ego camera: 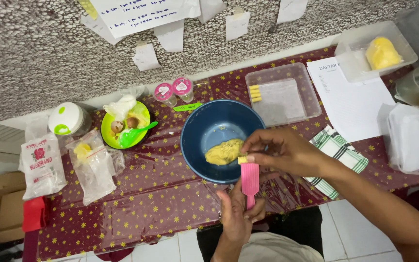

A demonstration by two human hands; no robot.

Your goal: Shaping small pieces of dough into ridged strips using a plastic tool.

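My left hand (pixel 238 213) grips the handle of a pink comb-like tool (pixel 249 178), held upright over the near rim of a dark blue bowl (pixel 195 140). Fingers of my right hand (pixel 277 150) pinch a small yellow piece of dough (pixel 242 159) at the top of the pink tool's teeth. A lump of yellow dough (pixel 223 151) lies inside the blue bowl. Behind the bowl stands a clear plastic container (pixel 287 97) with a few small yellow dough rolls (pixel 254 93) along its left side.
A green plate (pixel 144 116) with eggshells and a green spoon, a white-green lidded jar (pixel 66 119), bags of ingredients (pixel 93 165), two small pink-lidded cups (pixel 173 90), a checked cloth (pixel 338 153), paper sheets (pixel 350 97), and a container with yellow butter (pixel 381 52) crowd the star-patterned maroon table (pixel 146 204).
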